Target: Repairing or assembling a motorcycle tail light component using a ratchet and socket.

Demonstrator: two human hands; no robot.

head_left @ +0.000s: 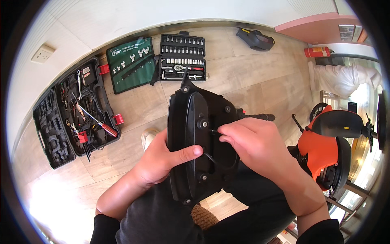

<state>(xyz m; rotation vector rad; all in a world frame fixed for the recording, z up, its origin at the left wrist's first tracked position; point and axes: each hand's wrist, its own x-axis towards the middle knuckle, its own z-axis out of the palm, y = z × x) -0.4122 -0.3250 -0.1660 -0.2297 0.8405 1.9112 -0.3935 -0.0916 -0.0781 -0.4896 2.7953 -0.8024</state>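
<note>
one left hand [164, 158], one right hand [258, 144], one black plastic part [197, 107], one open toolbox [53, 134], one green wrench pouch [130, 82], one socket set [183, 56], one fire extinguisher [316, 52], one wall outlet [42, 53]

One fisheye head view, near and downward over left hand [163, 158] and right hand [258, 144].

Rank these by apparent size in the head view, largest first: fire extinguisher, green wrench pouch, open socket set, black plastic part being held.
1. Black plastic part, helped by being nearest the camera.
2. Green wrench pouch and open socket set: too alike to rank.
3. Fire extinguisher.
</note>
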